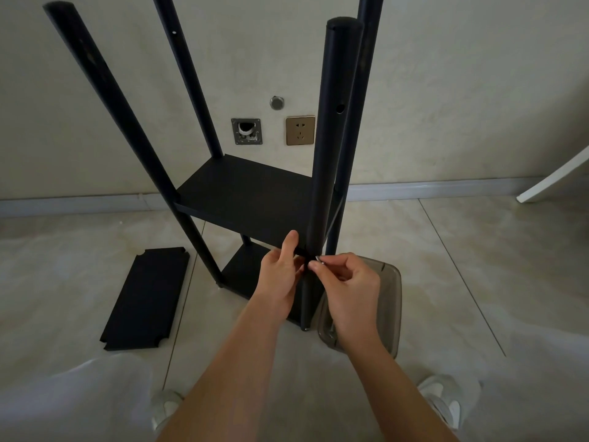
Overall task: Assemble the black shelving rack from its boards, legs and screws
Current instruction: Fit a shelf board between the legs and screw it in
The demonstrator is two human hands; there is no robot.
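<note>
My left hand (280, 269) steadies the second board (248, 199) at the near leg (331, 138) while my right hand (347, 282) pinches a screw (318, 258); two boards fitted; one spare board (146, 298) waits on the floor (478, 266) to the rack's left.

Black rack (255, 199), pale marbled floor (478, 282)

Matte black loose board (146, 298); gold socket plate (300, 130); smoky translucent grey tray (390, 288); white shoes (443, 400); silver screw (318, 258).
</note>
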